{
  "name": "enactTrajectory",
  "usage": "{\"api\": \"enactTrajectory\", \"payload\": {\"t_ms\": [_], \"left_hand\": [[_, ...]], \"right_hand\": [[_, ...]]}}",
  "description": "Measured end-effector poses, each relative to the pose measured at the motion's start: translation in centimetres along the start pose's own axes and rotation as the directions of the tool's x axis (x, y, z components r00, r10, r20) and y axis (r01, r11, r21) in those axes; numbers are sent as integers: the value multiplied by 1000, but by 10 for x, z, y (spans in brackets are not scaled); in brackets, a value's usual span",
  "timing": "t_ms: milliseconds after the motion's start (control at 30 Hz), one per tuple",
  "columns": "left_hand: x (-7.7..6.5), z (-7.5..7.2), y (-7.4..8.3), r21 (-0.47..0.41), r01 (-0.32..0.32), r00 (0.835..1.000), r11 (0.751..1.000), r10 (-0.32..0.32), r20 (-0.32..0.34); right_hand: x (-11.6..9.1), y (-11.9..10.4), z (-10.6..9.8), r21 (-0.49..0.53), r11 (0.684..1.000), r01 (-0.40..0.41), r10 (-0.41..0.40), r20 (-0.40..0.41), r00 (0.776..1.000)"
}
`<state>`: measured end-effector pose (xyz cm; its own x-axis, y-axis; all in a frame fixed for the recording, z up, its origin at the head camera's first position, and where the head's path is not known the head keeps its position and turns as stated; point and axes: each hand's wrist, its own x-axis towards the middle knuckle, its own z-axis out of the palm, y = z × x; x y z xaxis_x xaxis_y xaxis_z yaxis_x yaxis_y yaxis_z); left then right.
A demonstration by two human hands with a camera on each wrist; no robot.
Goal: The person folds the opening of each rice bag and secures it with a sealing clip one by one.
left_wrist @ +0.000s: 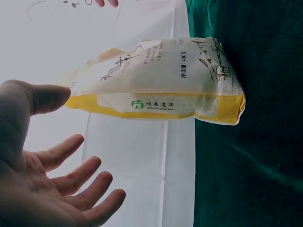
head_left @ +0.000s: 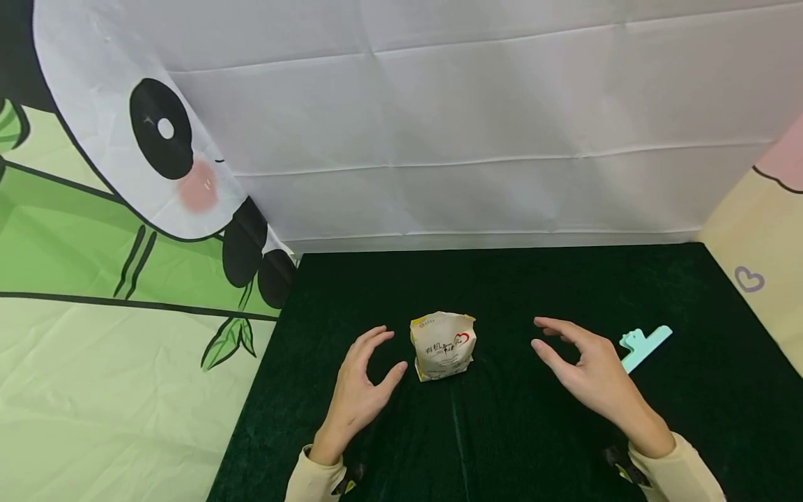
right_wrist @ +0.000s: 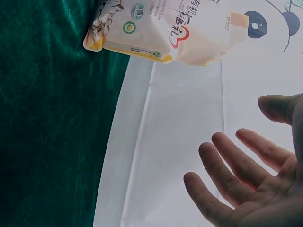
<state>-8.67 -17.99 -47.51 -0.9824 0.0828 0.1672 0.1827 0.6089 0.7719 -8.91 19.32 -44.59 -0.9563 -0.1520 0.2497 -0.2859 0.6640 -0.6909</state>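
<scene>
A small cream-coloured food bag (head_left: 442,346) with dark printed characters, a red heart and yellow edges stands upright on the dark green cloth. A clear strip in its yellow side (left_wrist: 156,105) shows pale contents in the left wrist view. My left hand (head_left: 360,390) hovers just left of the bag, thumb and fingers spread, holding nothing. Farther off on the right, my right hand (head_left: 592,373) is held over the cloth with its fingers apart and nothing in them. Beyond that hand lies a mint-green sealing clip (head_left: 646,346), its near end hidden behind the hand.
The green velvet cloth (head_left: 502,446) covers the table up to a white fabric backdrop (head_left: 477,139). A printed panda and bamboo hanging (head_left: 157,230) borders the left side, and a cream panel with a heart (head_left: 753,279) stands at the right.
</scene>
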Motion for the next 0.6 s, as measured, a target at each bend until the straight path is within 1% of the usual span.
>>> {"api": "enactTrajectory", "payload": {"t_ms": [133, 367, 600], "left_hand": [[1, 1, -1, -1, -7, 1000, 1000, 7, -5], [2, 2, -3, 18, -40, 999, 999, 40, -9], [1, 3, -3, 16, -46, 999, 999, 46, -23]], "right_hand": [[2, -2, 2, -4, 1000, 2, -2, -5, 1000], [2, -4, 4, 3, 1000, 17, -17, -30, 999], [4, -6, 7, 11, 1000, 21, -21, -28, 999]]}}
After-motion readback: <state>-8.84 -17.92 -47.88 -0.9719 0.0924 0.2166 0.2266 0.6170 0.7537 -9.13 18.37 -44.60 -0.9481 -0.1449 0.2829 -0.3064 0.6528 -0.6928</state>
